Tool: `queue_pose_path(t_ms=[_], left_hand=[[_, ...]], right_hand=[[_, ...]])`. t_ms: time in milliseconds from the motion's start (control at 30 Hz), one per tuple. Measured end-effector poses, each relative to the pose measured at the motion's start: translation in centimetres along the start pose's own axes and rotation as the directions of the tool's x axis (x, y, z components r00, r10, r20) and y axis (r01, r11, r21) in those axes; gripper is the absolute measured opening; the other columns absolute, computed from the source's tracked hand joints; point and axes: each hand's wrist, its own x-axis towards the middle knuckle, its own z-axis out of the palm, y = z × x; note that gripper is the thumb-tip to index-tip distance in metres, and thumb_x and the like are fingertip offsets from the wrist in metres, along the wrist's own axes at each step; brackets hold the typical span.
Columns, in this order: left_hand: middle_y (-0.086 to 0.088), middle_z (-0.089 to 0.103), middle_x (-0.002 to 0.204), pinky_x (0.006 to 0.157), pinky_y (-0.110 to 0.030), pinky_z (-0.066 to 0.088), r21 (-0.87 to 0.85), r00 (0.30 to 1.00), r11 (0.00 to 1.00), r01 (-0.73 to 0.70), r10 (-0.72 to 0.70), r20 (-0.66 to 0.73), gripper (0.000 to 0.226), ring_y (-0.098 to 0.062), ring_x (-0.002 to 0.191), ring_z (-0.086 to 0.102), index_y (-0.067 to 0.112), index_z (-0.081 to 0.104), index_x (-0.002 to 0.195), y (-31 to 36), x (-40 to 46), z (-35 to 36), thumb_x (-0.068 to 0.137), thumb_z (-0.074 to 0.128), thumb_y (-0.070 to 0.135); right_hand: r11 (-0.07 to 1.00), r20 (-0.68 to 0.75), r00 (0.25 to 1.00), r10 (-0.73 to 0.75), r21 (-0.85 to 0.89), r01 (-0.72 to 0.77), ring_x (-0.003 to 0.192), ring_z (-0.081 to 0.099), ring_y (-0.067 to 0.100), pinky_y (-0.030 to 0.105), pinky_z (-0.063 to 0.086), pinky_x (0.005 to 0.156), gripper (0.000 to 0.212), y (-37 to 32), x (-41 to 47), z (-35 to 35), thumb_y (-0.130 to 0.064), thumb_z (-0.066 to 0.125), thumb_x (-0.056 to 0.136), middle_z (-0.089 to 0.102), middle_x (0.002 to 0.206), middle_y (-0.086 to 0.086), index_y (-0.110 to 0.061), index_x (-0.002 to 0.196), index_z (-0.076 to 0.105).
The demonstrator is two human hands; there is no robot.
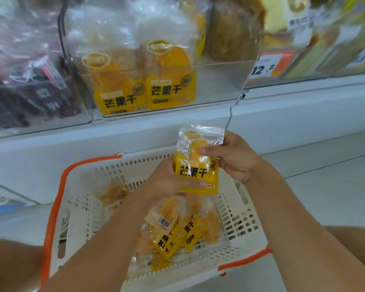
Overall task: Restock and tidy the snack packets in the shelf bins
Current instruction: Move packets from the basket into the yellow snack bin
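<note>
You are standing in a shop, at a snack aisle. At 12 o'clock a clear plastic shelf bin (217, 81) holds upright yellow dried-mango packets (169, 74) facing outward, with more bagged goods in the bins either side. At 2 o'clock an orange-and-white price tag (271, 65) reads 12.8. At 6 o'clock sits a white plastic shopping basket with orange handles (80, 207), loaded with matching packets.

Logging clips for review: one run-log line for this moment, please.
both hands hold mango packet | left hand bottom, right hand top | above basket | clear bin partly filled
</note>
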Motion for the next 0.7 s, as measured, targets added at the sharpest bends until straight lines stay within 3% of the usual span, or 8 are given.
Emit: queue_pose_path(t_ms=[67, 133, 233, 367, 500, 600, 667, 700], left_hand=[[0.005, 0.077, 0.093, 0.061, -0.036, 0.058, 0.071, 0.996, 0.994, -0.085, 0.087, -0.027, 0.049, -0.021, 0.080, 0.074, 0.027, 0.068, 0.108, 2.7, -0.7, 0.5, 0.066, 0.092, 0.023], [0.009, 0.076, 0.088, 0.060, -0.029, 0.057, 0.156, 0.971, 0.962, -0.223, 0.233, -0.048, 0.047, -0.013, 0.075, 0.074, 0.026, 0.069, 0.104, 5.8, -0.7, 0.2, 0.064, 0.093, 0.019], [0.019, 0.073, 0.076, 0.049, -0.009, 0.044, 0.315, 0.919, 0.874, -0.370, 0.395, -0.016, 0.042, 0.007, 0.061, 0.065, 0.025, 0.068, 0.098, 11.0, -1.2, -0.8, 0.066, 0.091, 0.013], [0.019, 0.072, 0.082, 0.057, -0.022, 0.055, 0.472, 0.831, 0.744, -0.472, 0.554, -0.043, 0.040, 0.005, 0.068, 0.066, 0.032, 0.062, 0.102, 17.7, -2.0, -0.9, 0.071, 0.088, 0.027], [0.014, 0.068, 0.094, 0.068, -0.038, 0.058, 0.607, 0.756, 0.616, -0.502, 0.654, -0.039, 0.047, -0.006, 0.079, 0.066, 0.034, 0.052, 0.112, 23.3, -1.6, -1.3, 0.076, 0.082, 0.034], [0.013, 0.065, 0.106, 0.079, -0.037, 0.053, 0.805, 0.679, 0.396, -0.442, 0.734, 0.012, 0.046, -0.010, 0.091, 0.062, 0.033, 0.049, 0.122, 26.2, -1.5, -2.7, 0.083, 0.070, 0.048], [0.010, 0.057, 0.129, 0.096, -0.041, 0.047, 0.957, 0.655, 0.117, -0.265, 0.750, 0.089, 0.066, -0.016, 0.116, 0.055, 0.035, 0.040, 0.137, 27.0, -1.3, -4.8, 0.082, 0.057, 0.067], [0.008, 0.049, 0.142, 0.106, -0.043, 0.042, 0.990, 0.702, -0.003, -0.143, 0.705, 0.103, 0.080, -0.018, 0.128, 0.047, 0.035, 0.033, 0.144, 26.8, -1.2, -6.2, 0.079, 0.047, 0.079]], right_hand=[[0.994, 0.043, 0.997, -0.064, -0.083, 0.067, 0.107, 0.070, 0.036, 0.051, 0.056, 0.090, 0.060, -3.5, -1.0, -0.7, 0.005, 0.079, 0.070, 0.072, 0.119, 0.017, -0.005, 0.127, 0.063], [0.945, 0.128, 0.989, -0.079, -0.306, 0.115, 0.105, 0.072, 0.029, 0.048, 0.058, 0.091, 0.056, -8.7, -2.3, -2.1, 0.003, 0.081, 0.072, 0.073, 0.117, 0.012, -0.009, 0.123, 0.065], [0.715, 0.266, 0.962, -0.060, -0.661, 0.227, 0.093, 0.074, 0.024, 0.049, 0.058, 0.089, 0.043, -16.9, -4.0, -3.6, -0.006, 0.088, 0.068, 0.076, 0.105, 0.005, -0.014, 0.106, 0.070], [0.421, 0.362, 0.889, -0.280, -0.786, 0.452, 0.095, 0.070, 0.035, 0.062, 0.053, 0.089, 0.059, -23.0, -4.0, -2.1, -0.037, 0.096, 0.054, 0.073, 0.099, 0.012, -0.013, 0.101, 0.071], [0.356, 0.466, 0.722, -0.511, -0.651, 0.671, 0.089, 0.072, 0.037, 0.040, 0.059, 0.075, 0.049, -26.6, -4.4, -2.8, -0.018, 0.093, 0.060, 0.075, 0.095, 0.014, -0.002, 0.101, 0.072], [0.293, 0.433, 0.613, -0.661, -0.603, 0.742, 0.093, 0.070, 0.041, 0.057, 0.057, 0.083, 0.052, -26.9, -3.7, -4.9, -0.019, 0.092, 0.063, 0.074, 0.098, 0.020, 0.003, 0.105, 0.071], [0.089, 0.374, 0.543, -0.752, -0.758, 0.646, 0.087, 0.071, 0.035, 0.055, 0.056, 0.078, 0.051, -26.7, -2.3, -5.8, -0.034, 0.092, 0.061, 0.075, 0.091, 0.012, -0.005, 0.099, 0.074], [-0.009, 0.349, 0.510, -0.786, -0.831, 0.555, 0.083, 0.071, 0.031, 0.050, 0.056, 0.074, 0.047, -26.5, -1.2, -5.9, -0.039, 0.091, 0.058, 0.074, 0.085, 0.005, -0.012, 0.093, 0.074]])
